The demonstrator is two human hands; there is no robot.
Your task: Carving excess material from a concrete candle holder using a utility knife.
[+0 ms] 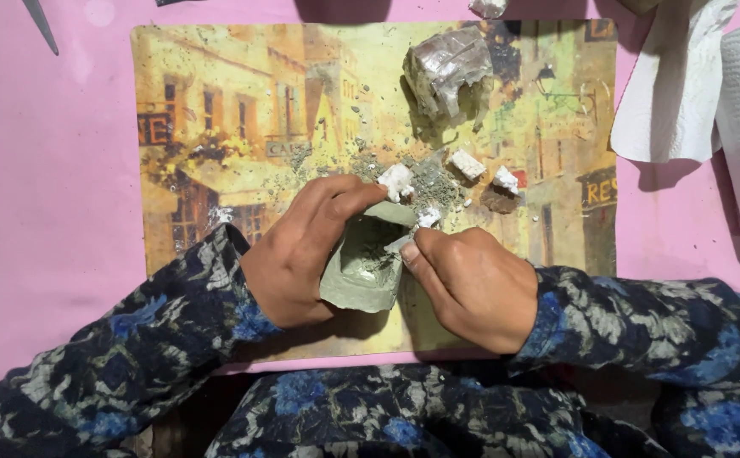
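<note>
A pink table covering (47, 170) spreads under everything, and on it lies a large rectangular placemat (217, 85) printed with a yellow-toned painted street scene; painted shop signs sit as dark panels with orange lettering at its left edge and near its right edge, with a small pale one near the middle. At the table's upper right corner lie white paper towels (709, 85), one folded sheet and one embossed sheet beside it. Near the placemat's top edge, right of centre, stands a lumpy grey-white block wrapped in shiny film (448, 66). Grey-green crumbs and dust (425, 182) scatter across the placemat's middle, with small white foam-like chunks (468, 164) among them. Near the placemat's bottom edge, at its centre, sits the grey-green clay piece (361, 271), hollowed like a small box. The left hand (298, 254) grasps it, fingers curled over its far rim and thumb side against its left wall. The right hand (472, 284) is clenched around a small pale tool or fragment (400, 244) pressed at the piece's right rim; what it is exactly cannot be told. The clay piece looks light, thin-walled and brittle, likely to crumble at the edges, so it is probably best held by cradling its base and thicker walls rather than pinching the rim.
</note>
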